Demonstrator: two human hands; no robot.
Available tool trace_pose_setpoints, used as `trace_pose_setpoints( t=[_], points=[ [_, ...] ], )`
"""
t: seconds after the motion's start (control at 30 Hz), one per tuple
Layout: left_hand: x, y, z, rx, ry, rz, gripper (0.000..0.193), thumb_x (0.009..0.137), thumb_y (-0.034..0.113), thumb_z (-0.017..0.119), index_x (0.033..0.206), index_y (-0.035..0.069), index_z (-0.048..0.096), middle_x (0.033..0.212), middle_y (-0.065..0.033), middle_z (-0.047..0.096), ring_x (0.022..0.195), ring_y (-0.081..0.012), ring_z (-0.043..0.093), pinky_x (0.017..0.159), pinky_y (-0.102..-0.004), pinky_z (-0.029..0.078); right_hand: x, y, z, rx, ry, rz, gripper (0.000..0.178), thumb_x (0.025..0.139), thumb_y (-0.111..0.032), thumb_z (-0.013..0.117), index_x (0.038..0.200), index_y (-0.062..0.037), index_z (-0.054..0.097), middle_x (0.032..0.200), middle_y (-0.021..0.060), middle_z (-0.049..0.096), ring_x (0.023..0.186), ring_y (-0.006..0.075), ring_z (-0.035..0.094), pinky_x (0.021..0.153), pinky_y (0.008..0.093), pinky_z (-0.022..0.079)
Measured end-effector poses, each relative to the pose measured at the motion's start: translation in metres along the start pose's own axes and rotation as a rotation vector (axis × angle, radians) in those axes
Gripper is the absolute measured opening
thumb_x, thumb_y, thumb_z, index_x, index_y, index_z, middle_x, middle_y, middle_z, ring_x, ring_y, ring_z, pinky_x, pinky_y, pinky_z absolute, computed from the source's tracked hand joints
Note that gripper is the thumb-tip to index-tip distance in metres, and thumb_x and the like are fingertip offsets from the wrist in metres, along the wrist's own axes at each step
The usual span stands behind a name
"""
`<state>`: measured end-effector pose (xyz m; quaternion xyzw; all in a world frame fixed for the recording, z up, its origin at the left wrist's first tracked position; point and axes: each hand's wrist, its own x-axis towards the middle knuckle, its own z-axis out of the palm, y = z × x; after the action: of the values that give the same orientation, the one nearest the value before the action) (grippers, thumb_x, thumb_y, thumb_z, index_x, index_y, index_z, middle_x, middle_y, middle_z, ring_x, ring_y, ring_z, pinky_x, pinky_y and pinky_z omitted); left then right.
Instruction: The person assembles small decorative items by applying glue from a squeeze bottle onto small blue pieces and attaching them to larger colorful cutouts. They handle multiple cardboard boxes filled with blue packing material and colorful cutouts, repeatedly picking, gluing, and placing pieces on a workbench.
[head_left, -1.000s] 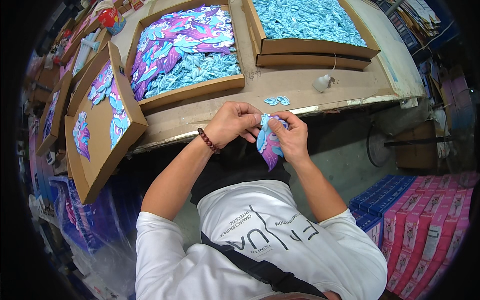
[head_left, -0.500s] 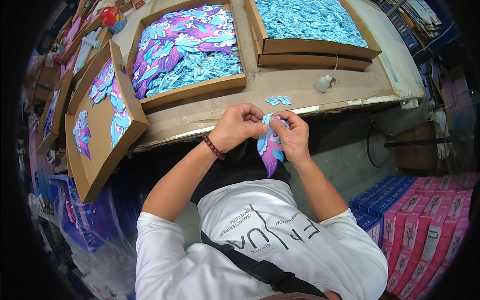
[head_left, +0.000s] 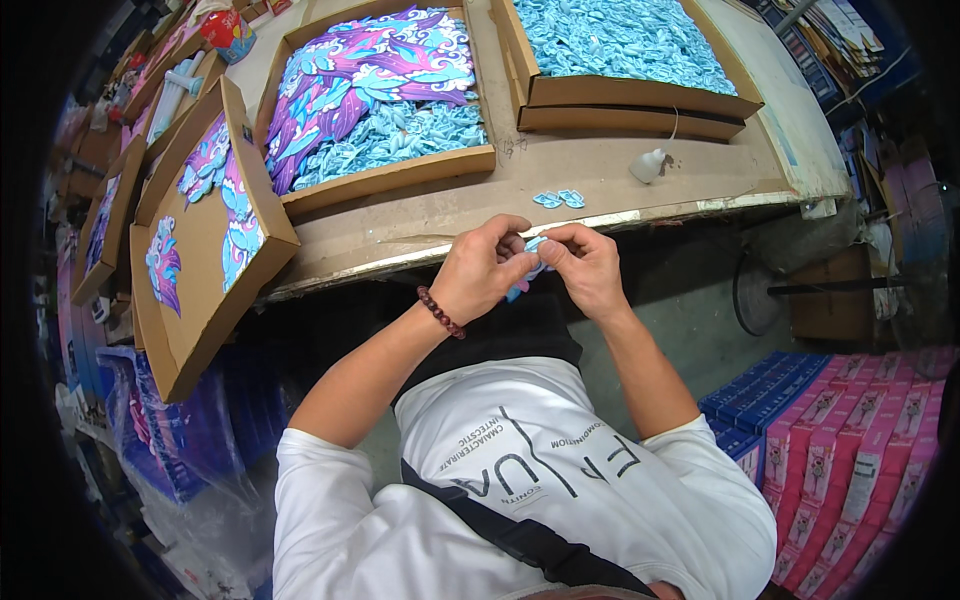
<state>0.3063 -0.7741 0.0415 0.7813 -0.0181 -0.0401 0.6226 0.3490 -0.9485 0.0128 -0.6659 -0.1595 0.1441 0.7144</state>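
My left hand [head_left: 476, 272] and my right hand [head_left: 592, 272] meet just off the table's front edge. Both pinch a small wing-shaped piece [head_left: 518, 291] in purple, pink and blue. It is seen nearly edge-on, and most of it is hidden by my fingers. A light-blue bit [head_left: 535, 243] shows at its top, between my thumbs. On the table just beyond my fingers lies a little group of light-blue leaf-shaped pieces [head_left: 558, 199].
A cardboard tray [head_left: 400, 168] holds printed wing pieces and blue pieces; another tray [head_left: 640, 92] is heaped with blue pieces. A tilted box [head_left: 205, 330] stands left. A small white squeeze bottle [head_left: 647, 166] sits right. Pink boxes [head_left: 850, 470] are stacked at lower right.
The wing-shaped piece hung down with its printed face showing; now it is tipped up and mostly hidden. My left hand has moved slightly down, and both hands still grip it.
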Motion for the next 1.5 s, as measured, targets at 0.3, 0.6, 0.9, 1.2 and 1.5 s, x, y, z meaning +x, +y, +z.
trace_pose_setpoints(
  t=[0.3, 0.6, 0.9, 1.2, 1.5],
  points=[
    [-0.009, -0.008, 0.007, 0.466, 0.093, 0.351, 0.013, 0.086, 0.011, 0.062, 0.094, 0.0, 0.064, 0.075, -0.0155, 0.06, 0.069, -0.0338, 0.06, 0.062, -0.0391, 0.047, -0.008, 0.003, 0.005, 0.129, 0.005, -0.05, 0.024, 0.087, -0.016, 0.069, 0.1, 0.0037, 0.063, 0.089, 0.0046, 0.064, 0.078, 0.0094, 0.058, 0.068, 0.0219, 0.048],
    [-0.017, -0.001, 0.01, 0.572, 0.147, 0.57, 0.008, 0.079, 0.007, 0.064, 0.081, 0.003, 0.058, 0.069, -0.0117, 0.056, 0.065, -0.0318, 0.057, 0.057, -0.0399, 0.046, -0.017, -0.007, 0.008, -0.201, 0.061, -0.253, 0.025, 0.084, -0.022, 0.072, 0.09, 0.0012, 0.066, 0.082, 0.0086, 0.063, 0.072, 0.0167, 0.06, 0.064, 0.0271, 0.048],
    [-0.035, 0.013, -0.003, 0.538, 0.15, 0.688, 0.02, 0.074, 0.002, 0.067, 0.092, 0.0, 0.06, 0.082, -0.0119, 0.061, 0.074, -0.0292, 0.061, 0.063, -0.0366, 0.05, -0.028, 0.002, 0.022, -0.126, -0.014, -0.493, 0.041, 0.077, -0.03, 0.076, 0.101, 0.0014, 0.065, 0.093, 0.0095, 0.061, 0.082, 0.0171, 0.058, 0.077, 0.0282, 0.048],
    [-0.088, 0.057, -0.121, 0.49, 0.589, 0.313, 0.021, 0.083, 0.002, 0.065, 0.104, 0.001, 0.064, 0.083, -0.0123, 0.068, 0.071, -0.0202, 0.066, 0.063, -0.0306, 0.051, -0.011, 0.001, 0.005, 0.051, 0.101, -0.338, 0.03, 0.089, -0.023, 0.067, 0.105, 0.0027, 0.062, 0.092, 0.0066, 0.06, 0.081, 0.0135, 0.057, 0.073, 0.024, 0.048],
    [-0.123, 0.06, -0.365, 1.071, 1.048, 0.077, 0.026, 0.084, 0.017, 0.067, 0.103, -0.001, 0.067, 0.088, -0.0141, 0.069, 0.08, -0.0232, 0.067, 0.073, -0.0317, 0.052, 0.015, 0.008, -0.03, -0.054, 0.32, -0.248, 0.03, 0.096, -0.025, 0.057, 0.103, 0.0033, 0.063, 0.08, 0.0034, 0.062, 0.071, 0.0103, 0.056, 0.067, 0.0237, 0.048]
  ],
)
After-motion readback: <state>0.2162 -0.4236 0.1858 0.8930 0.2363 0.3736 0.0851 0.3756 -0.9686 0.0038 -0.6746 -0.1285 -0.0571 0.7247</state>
